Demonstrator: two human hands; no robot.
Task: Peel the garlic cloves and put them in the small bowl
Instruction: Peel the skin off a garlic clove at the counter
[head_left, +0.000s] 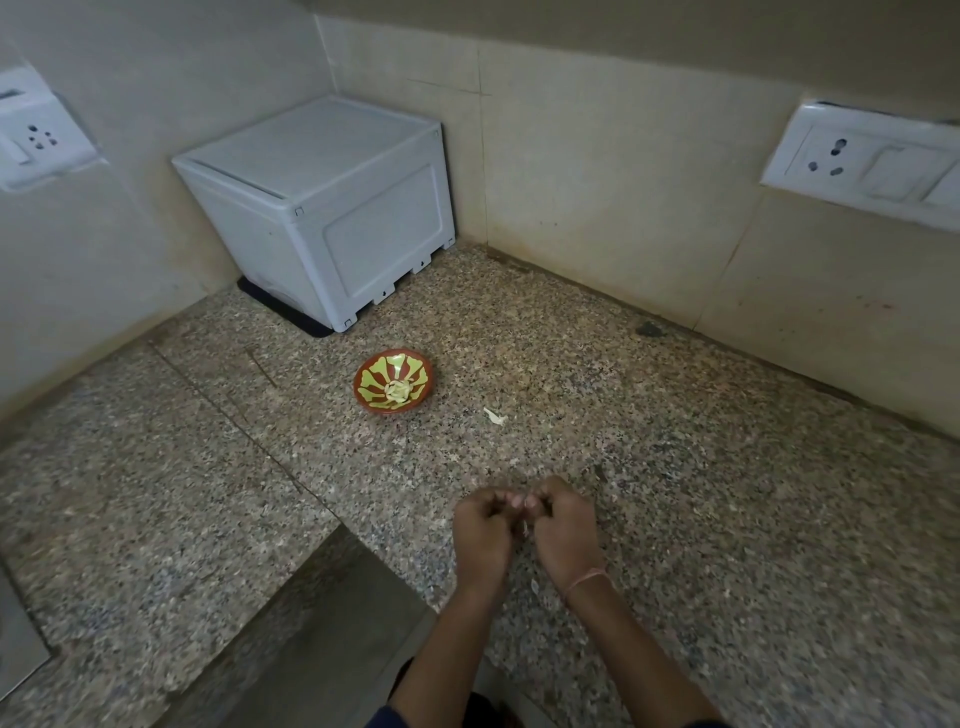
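A small red bowl (371, 376) with a yellow pattern sits on the speckled granite counter (675, 467), with pale peeled garlic cloves (398, 391) in its bottom. Near the counter's front, my left hand (482, 535) and my right hand (563, 530) are held together, fingers curled, fingertips meeting. They pinch a small garlic clove between them; it is almost wholly hidden, only a pale scrap of skin (525, 529) shows below the fingers. The hands are well in front of the bowl and to its right.
A white plastic box (322, 208) stands in the back corner. A bit of garlic peel (493, 415) lies right of the bowl. Wall sockets (862, 161) are on the right wall and on the left wall (36, 135). A step in the counter (322, 597) lies at front left.
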